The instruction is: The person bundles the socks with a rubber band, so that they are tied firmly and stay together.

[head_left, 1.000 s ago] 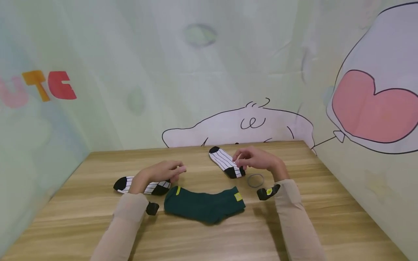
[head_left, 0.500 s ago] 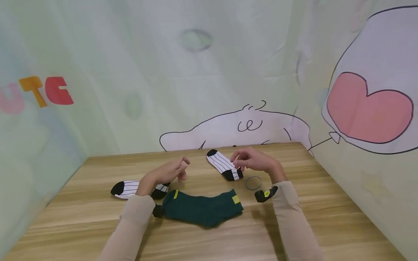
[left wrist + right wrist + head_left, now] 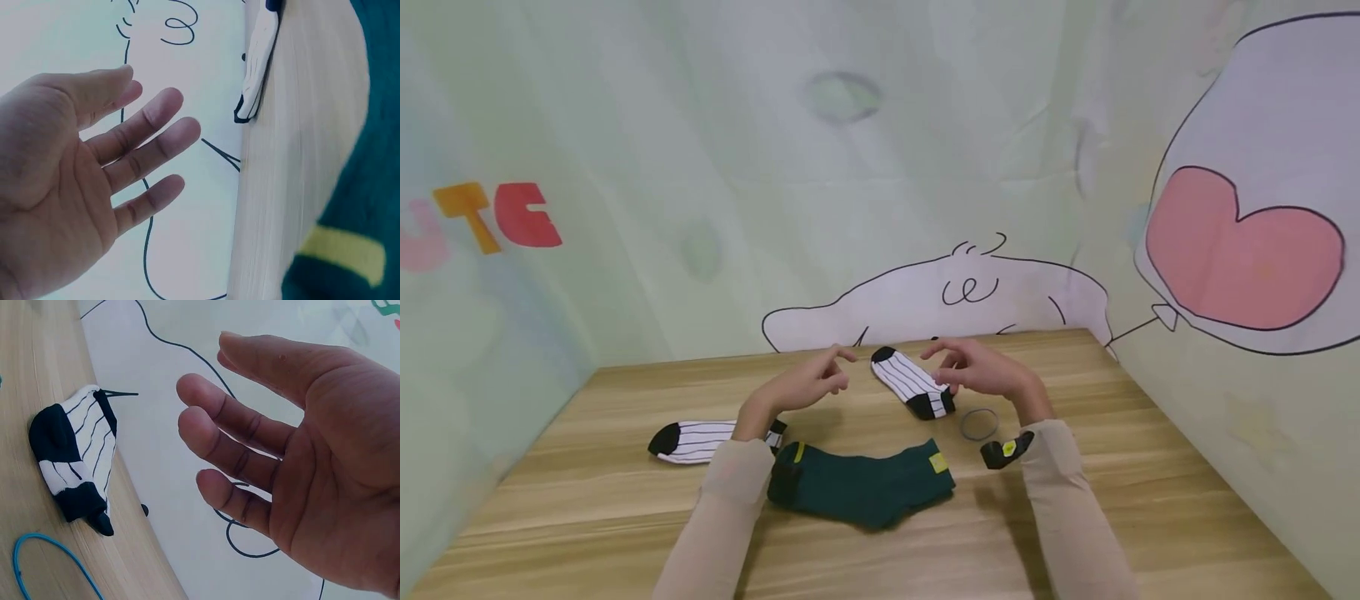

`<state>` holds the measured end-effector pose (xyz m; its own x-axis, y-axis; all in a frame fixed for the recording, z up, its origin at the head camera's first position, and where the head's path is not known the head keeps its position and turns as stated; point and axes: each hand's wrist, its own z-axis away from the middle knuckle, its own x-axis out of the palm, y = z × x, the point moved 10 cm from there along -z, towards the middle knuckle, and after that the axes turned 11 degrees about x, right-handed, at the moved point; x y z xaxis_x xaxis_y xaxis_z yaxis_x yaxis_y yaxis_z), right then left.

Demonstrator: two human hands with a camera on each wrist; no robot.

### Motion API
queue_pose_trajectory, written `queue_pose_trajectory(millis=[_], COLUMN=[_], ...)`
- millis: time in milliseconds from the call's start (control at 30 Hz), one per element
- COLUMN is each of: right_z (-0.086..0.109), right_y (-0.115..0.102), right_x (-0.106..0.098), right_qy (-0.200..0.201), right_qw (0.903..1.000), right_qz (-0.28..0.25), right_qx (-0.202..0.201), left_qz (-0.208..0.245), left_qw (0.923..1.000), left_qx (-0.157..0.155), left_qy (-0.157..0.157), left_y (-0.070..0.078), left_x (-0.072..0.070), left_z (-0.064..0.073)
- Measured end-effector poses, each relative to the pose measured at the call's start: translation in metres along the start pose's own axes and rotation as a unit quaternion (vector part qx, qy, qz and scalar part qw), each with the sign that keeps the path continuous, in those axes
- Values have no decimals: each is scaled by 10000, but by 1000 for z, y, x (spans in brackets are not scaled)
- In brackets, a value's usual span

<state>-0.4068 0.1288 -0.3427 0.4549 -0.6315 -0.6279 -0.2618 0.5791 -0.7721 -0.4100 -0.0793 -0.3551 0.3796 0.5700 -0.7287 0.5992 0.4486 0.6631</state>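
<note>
Your sock work looks to be at an early point: nothing is in your grasp, and the socks lie flat and separate on the bench (image 3: 625, 533). As far as these views show, any handling of them is left to do.

Your left hand (image 3: 805, 385) and right hand (image 3: 983, 367) are apart from each other, raised, with fingers loosely bent around nothing. The far striped sock (image 3: 906, 379) lies between and beyond them, closer to your right; from your head it overlaps those fingertips, but the right wrist view shows a gap. Your left forearm crosses above the left striped sock (image 3: 700, 442), hiding part of it.

The green sock (image 3: 865, 485) lies crosswise between your forearms, nearer your body than either hand, its yellow tab (image 3: 938, 462) toward your right. You might have one sock there or two stacked; it's hard to tell. A thin blue loop (image 3: 39, 535) rests just beside the far striped sock's cuff, below your right wrist.
</note>
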Motion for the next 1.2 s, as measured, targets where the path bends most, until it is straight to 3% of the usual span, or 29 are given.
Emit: queue_pose_trajectory(millis=[333,700,1000,1200], right_z=[0,0,-5,-7], right_y=[9,12,14,19], right_x=[-12,-15,-12,-11], right_qy=[474,643,785,715], right_qw=[9986,9975,9962,9966], right_qz=[48,-32,-74,-139], right_qx=[241,281,371,395], left_qz=[-131,-237,-187,-256], left_qw=[9995,9975,9955,9954], left_qx=[-137,-212,-419,-295], left_qy=[251,624,828,872], left_y=[-3,-15,-36,-39], left_x=[-3,2,9,15], left_z=[-15,-36,-39,-47])
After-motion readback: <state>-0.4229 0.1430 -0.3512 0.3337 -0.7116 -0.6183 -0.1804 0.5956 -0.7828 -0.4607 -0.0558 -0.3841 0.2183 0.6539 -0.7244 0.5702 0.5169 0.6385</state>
